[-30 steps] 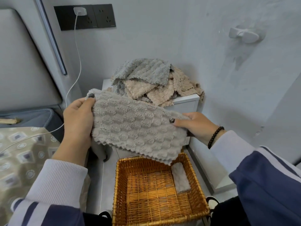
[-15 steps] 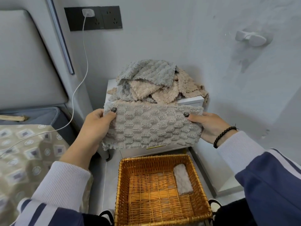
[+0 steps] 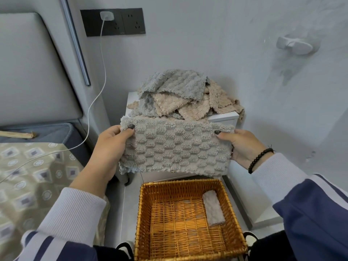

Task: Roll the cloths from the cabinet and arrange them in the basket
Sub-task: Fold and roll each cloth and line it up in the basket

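Observation:
A grey-beige textured cloth, folded in half, is stretched flat between my two hands in front of the cabinet. My left hand grips its left edge and my right hand grips its right edge. Behind it, a heap of grey and beige cloths lies on the white cabinet. Below the held cloth stands a wicker basket on the floor, with one rolled grey cloth lying along its right side.
A bed with a patterned cover and grey headboard is on the left. A white charger cable hangs from the wall socket. A white wall hook is at the upper right. My shoes show beside the basket.
The cloth went from slanted and spread open to folded in half and held level. Both hands moved to the same height, closer to the cabinet front.

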Demonstrator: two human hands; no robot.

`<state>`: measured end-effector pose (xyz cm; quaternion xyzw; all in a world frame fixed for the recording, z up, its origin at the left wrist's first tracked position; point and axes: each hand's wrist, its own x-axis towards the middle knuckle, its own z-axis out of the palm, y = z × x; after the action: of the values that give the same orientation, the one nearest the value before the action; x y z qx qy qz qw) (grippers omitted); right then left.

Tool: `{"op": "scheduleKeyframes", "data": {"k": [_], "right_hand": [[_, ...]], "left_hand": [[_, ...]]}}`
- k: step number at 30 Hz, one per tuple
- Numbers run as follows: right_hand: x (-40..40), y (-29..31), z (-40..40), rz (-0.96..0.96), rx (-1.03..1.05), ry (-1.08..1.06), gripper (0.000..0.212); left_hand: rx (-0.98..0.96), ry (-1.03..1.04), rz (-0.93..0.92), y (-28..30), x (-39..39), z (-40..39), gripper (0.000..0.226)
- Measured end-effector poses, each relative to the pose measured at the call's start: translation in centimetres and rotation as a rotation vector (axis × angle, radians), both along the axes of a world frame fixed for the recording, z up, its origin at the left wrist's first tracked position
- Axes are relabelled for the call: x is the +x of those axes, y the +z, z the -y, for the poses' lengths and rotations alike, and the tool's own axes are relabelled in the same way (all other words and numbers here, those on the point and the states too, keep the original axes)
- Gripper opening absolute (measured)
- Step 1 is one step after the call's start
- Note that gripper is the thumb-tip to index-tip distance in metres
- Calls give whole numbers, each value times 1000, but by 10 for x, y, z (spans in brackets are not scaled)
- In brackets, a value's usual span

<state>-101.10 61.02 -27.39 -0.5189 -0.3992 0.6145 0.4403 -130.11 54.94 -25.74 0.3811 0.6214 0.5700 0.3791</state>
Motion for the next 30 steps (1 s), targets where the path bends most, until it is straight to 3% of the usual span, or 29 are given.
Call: {"op": "scheduleKeyframes", "data": {"k": [2, 5, 8, 13, 15, 20, 24, 30], "right_hand": [[-3, -2, 1, 265, 78, -5, 18], [-9, -2, 8, 718, 312, 23, 30], [-16, 0, 18, 870, 442, 12, 35], [-27, 4, 25, 811, 483, 11, 32], [-32, 6, 29, 724, 485, 28, 33], [-43, 11, 37, 480, 414, 97, 11], [-48, 13, 41, 385, 380, 140, 25], [-46, 19, 42, 187, 386, 219, 24]], "left_hand": [[-19, -11, 7, 0, 4, 0, 11], [-57, -38, -9, -3, 13, -1, 15], [-94, -98, -25, -8, 23, -1, 22], [-113, -219, -37, -16, 44, -5, 52], [-92, -271, -54, -15, 57, -3, 43], [-39, -385, -66, -14, 81, 0, 25], [-1, -392, -87, -10, 93, 1, 20], [-1, -372, -12, -10, 93, -3, 29]]}}
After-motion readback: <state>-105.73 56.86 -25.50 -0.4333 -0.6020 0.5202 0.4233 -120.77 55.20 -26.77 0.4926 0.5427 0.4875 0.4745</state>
